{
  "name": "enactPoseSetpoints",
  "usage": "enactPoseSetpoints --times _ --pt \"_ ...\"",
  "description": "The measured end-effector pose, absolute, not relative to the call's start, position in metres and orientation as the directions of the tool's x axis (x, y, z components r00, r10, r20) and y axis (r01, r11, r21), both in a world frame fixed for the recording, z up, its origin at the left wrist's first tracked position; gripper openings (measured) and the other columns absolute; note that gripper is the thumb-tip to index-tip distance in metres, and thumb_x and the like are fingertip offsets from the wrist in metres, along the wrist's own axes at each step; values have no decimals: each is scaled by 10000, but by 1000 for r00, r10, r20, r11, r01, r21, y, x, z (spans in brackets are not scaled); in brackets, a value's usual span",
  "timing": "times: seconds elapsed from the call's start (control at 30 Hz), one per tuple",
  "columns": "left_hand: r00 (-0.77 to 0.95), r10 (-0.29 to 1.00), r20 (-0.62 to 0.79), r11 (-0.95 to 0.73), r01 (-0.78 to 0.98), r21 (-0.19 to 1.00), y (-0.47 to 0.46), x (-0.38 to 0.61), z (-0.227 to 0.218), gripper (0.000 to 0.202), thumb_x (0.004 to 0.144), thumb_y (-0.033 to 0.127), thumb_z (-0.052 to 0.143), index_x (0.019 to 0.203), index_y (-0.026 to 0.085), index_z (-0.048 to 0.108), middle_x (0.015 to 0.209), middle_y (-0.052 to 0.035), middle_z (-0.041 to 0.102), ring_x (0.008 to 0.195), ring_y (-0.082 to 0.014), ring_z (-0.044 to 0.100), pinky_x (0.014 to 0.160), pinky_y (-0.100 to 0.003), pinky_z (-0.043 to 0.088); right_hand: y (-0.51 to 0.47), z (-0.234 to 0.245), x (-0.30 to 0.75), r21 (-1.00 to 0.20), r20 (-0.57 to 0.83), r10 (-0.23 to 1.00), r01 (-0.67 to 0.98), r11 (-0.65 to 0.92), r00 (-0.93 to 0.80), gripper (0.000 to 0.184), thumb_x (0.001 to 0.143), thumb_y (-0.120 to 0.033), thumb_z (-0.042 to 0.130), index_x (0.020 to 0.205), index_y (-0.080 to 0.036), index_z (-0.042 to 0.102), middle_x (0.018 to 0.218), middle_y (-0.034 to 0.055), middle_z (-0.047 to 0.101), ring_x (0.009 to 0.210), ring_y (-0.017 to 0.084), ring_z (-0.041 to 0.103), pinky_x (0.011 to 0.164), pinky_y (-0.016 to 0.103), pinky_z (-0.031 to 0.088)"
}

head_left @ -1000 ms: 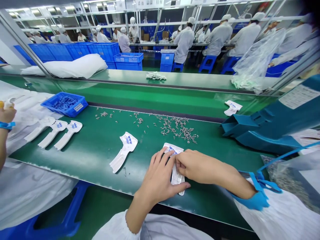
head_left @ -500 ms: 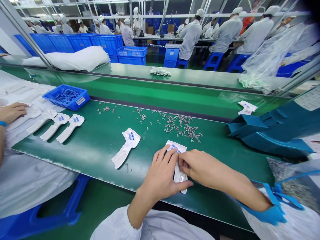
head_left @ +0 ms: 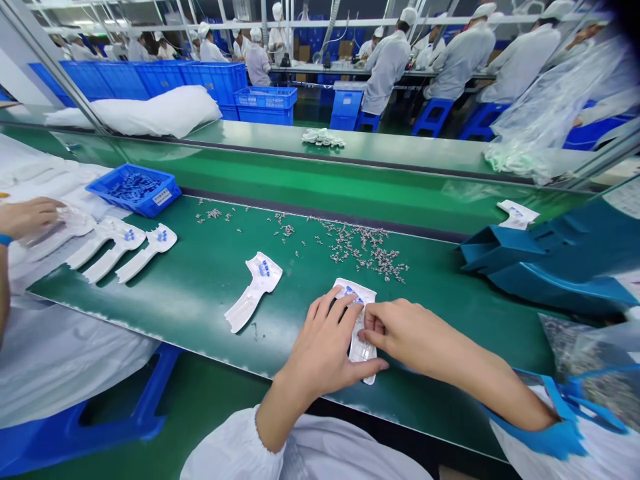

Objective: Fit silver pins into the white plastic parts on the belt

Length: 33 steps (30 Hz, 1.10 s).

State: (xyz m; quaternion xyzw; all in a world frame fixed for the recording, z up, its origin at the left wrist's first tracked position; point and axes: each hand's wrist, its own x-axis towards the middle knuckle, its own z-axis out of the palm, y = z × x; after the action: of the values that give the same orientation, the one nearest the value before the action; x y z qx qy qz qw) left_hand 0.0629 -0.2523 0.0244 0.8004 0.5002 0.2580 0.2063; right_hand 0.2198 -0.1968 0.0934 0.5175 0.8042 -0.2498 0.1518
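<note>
On the green work surface in front of me lies a white plastic shell (head_left: 363, 351), a handle-shaped half with blue pieces at its wide end. My left hand (head_left: 320, 340) rests over it, fingers spread across the upper part and thumb at the lower end, holding it down. Thumb and fingertips of my right hand (head_left: 395, 327) are pinched together over the shell's middle; whatever is between them is too small or hidden. Another white shell (head_left: 254, 291) with blue pieces lies to the left. Beyond my hands, small metal screws (head_left: 367, 247) are scattered loosely.
At left, a co-worker's hand (head_left: 35, 217) touches white shells (head_left: 147, 253) beside a blue tray (head_left: 167, 195) of small blue parts. A teal scoop-like holder (head_left: 545, 260) stands right, above a clear bag (head_left: 570, 347) of metal parts. One shell (head_left: 519, 215) lies on the green belt (head_left: 320, 177).
The shell on the belt has moved right. At left, the co-worker's shells have shifted slightly right. My hands stay nearly in place on the shell; the view has tilted a little.
</note>
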Motion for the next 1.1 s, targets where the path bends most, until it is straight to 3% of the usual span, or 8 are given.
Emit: enactPoseSetpoints --times 0.1,0.3,0.53,0.67,0.83,1.0,1.1 --pt "358 913 196 -401 701 590 -251 64 24 818 698 596 795 1345 220 465 1413 -91 536 1443 -330 313 1158 -506 304 -193 90 225 -252 -521 741 906 340 -423 169 918 -295 566 774 -225 616 830 38 700 744 211 632 562 280 278" --pt "353 920 172 -382 705 597 -250 64 24 836 682 600 800 1354 222 475 1416 -79 537 1438 -345 314 1151 -518 307 -181 84 236 -447 -518 671 836 317 -531 179 889 -282 599 720 -226 587 711 -18 685 683 166 597 571 266 325" --pt "332 925 186 -375 707 600 -251 65 23 837 671 621 799 1341 225 491 1398 -87 552 1416 -351 345 1144 -534 326 -172 86 240 -519 -527 592 782 344 -610 188 880 -318 607 721 -219 596 685 -1 695 659 171 602 561 262 356" --pt "323 925 200 -377 713 592 -251 66 23 863 703 616 778 1383 191 457 1417 -123 527 1422 -363 335 1144 -547 337 -154 93 222 -527 -358 690 746 407 -629 192 946 -299 498 875 -215 656 818 26 726 709 184 633 602 275 406" --pt "269 946 179 -322 758 567 -254 65 22 770 753 592 743 1331 143 504 1458 -174 473 1439 -404 289 1147 -580 324 -118 77 156 -469 -39 734 661 585 -678 269 908 -112 537 1134 -169 671 1184 112 691 1009 231 648 893 331 446" --pt "229 950 212 -311 749 585 -256 62 21 776 809 529 711 1427 171 406 1482 -169 437 1449 -408 264 1134 -616 326 -96 53 108 -479 18 748 651 589 -663 177 879 -101 606 1016 -145 710 1120 150 686 1021 269 645 855 347 464" --pt "186 940 288 -331 710 622 -256 60 22 622 828 463 715 1343 205 479 1453 -143 467 1439 -392 281 1121 -599 347 -94 52 113 -525 35 762 637 565 -647 127 896 -118 597 954 -157 703 994 109 721 941 231 667 830 322 474"
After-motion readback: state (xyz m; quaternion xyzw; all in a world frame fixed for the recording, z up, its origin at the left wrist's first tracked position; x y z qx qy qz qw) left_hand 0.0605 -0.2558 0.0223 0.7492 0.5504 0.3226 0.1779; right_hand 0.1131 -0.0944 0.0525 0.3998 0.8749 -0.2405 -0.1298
